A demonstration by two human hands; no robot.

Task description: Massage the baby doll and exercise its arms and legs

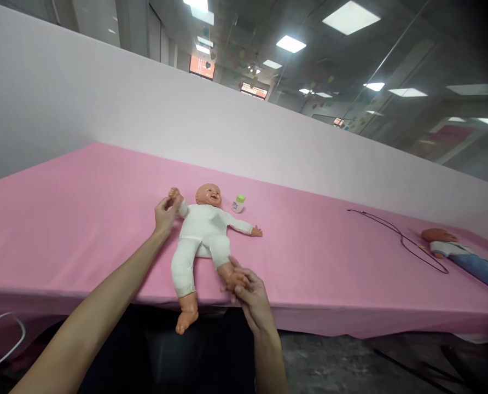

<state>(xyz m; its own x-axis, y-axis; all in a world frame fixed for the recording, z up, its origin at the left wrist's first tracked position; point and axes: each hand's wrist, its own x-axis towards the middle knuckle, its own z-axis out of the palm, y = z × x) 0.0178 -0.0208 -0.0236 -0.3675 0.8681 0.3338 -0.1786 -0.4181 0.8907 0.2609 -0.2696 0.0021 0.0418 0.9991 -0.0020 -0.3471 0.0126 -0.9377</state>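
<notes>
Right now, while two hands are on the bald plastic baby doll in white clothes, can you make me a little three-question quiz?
1. True or false: the small whitish bottle with a green cap is beside the head of the bald plastic baby doll in white clothes.
2. Which part of that doll does the person's right hand hold?
3. How many dolls lie on the pink cloth?

Key: 1, true. 2, a foot. 3, two.
</notes>
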